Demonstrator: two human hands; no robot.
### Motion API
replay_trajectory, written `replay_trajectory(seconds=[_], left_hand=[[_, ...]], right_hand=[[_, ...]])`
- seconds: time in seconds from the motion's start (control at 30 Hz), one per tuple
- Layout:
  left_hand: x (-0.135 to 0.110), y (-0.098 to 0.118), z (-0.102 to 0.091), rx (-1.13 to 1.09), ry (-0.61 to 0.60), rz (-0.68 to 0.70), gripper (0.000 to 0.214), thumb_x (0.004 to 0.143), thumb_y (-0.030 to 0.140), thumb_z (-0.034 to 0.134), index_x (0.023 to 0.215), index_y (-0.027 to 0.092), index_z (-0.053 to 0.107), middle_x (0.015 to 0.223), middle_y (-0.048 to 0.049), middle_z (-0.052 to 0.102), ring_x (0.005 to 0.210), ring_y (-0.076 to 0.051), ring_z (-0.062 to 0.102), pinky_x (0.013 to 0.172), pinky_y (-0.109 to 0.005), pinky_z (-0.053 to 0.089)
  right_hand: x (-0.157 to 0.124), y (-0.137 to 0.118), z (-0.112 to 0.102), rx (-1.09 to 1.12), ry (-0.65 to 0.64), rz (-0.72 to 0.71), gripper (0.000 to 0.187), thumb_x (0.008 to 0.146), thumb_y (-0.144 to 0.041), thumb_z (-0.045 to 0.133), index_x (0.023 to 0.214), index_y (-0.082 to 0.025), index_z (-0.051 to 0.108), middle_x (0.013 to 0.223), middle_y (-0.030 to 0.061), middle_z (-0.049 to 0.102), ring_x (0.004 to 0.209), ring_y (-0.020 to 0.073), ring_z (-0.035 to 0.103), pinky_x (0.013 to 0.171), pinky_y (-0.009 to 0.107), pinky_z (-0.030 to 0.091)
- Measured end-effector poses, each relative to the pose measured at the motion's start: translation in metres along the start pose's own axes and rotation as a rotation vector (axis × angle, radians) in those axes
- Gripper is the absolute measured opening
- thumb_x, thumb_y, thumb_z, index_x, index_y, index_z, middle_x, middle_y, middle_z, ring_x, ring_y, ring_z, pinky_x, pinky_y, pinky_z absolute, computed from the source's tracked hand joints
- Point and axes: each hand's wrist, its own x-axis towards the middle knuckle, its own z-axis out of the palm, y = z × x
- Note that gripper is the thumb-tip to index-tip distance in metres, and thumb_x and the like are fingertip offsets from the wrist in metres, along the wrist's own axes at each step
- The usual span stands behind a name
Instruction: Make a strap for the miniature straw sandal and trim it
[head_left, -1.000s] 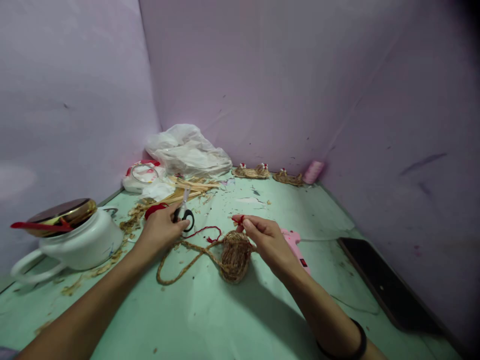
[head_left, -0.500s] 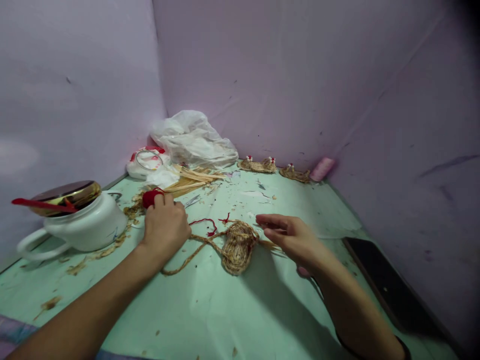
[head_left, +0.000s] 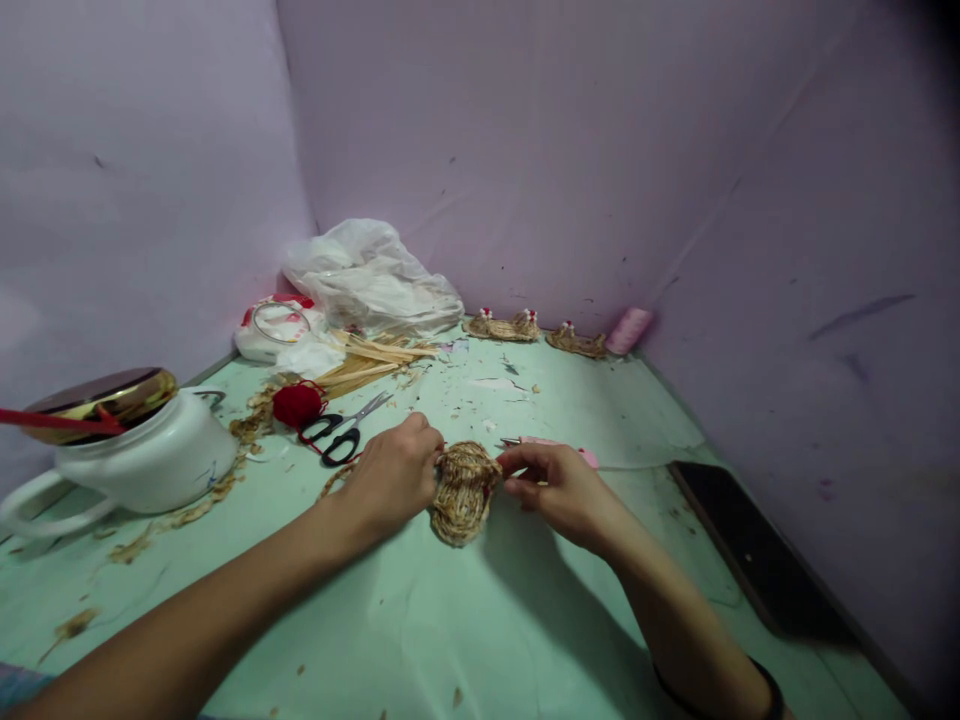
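Note:
A miniature slipper (head_left: pixel 463 495) woven from braided straw cord lies on the table between my hands, sole end toward me. My left hand (head_left: pixel 394 475) is closed at its left edge, the fingertips partly hidden behind the knuckles. My right hand (head_left: pixel 555 485) pinches the opposite edge with thumb and forefinger, where a little red yarn shows. Under my left hand, a length of straw cord (head_left: pixel 337 480) comes out to the left. A ball of red yarn (head_left: pixel 298 405) rests behind it, beside black-handled scissors (head_left: pixel 341 440).
To the left stands a white pot (head_left: pixel 150 450) with a gold-rimmed lid. Straw strips (head_left: pixel 375 360) and a plastic bag (head_left: pixel 375 280) lie behind. Finished slippers (head_left: pixel 504 328) and a pink thread spool (head_left: pixel 628 330) line the wall. A dark phone (head_left: pixel 757 550) lies right; a pink pen (head_left: pixel 525 440) lies behind my right hand.
My left hand has let go of the red yarn ball and moved right to the slipper, uncovering the scissors. My right hand has closed in on the slipper's right edge.

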Motion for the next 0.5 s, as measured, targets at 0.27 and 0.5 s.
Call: replay_trajectory(seconds=[0.27, 0.5], left_hand=[[-0.001, -0.01, 0.008, -0.067, -0.018, -0.031, 0.02, 0.08, 0.018, 0.043, 0.084, 0.015, 0.063, 0.082, -0.0075, 0.06, 0.076, -0.018, 0.057, 0.071, -0.03, 0.043], [0.006, -0.009, 0.013, -0.052, -0.011, -0.011, 0.024, 0.077, 0.014, 0.044, 0.088, 0.015, 0.066, 0.08, -0.0075, 0.063, 0.076, -0.019, 0.059, 0.071, -0.03, 0.043]], right_hand=[[-0.002, -0.003, 0.004, -0.094, 0.028, 0.005, 0.016, 0.066, -0.015, 0.056, 0.077, -0.017, 0.068, 0.076, 0.0045, 0.068, 0.07, 0.017, 0.06, 0.064, 0.027, 0.043], [-0.003, -0.004, 0.004, -0.142, 0.013, 0.006, 0.013, 0.068, -0.018, 0.057, 0.077, -0.019, 0.066, 0.075, 0.0036, 0.068, 0.068, 0.0164, 0.059, 0.062, 0.026, 0.041]])
